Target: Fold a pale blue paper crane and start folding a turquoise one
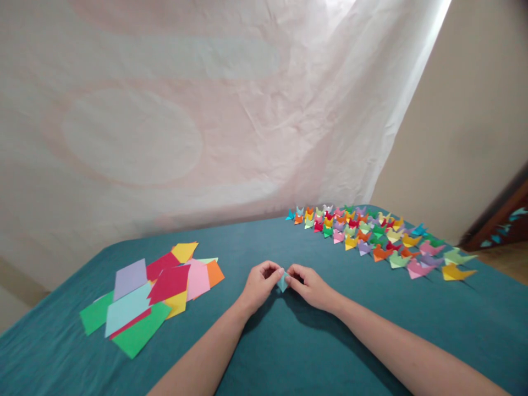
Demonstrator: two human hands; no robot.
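Note:
A small folded piece of light blue paper (282, 282) is pinched between both hands, just above the middle of the table. My left hand (263, 283) grips its left side with thumb and fingers. From the other side, my right hand (310, 285) has its thumb and fingertips closed on the right edge. The paper comes to a point at the bottom, and the fingers cover much of its upper part.
Loose coloured paper sheets (169, 283) lie in an overlapping pile on the left of the teal tablecloth (256, 352). Rows of several folded paper birds (379, 253) stand at the right. A pale printed curtain (231, 121) hangs behind the table.

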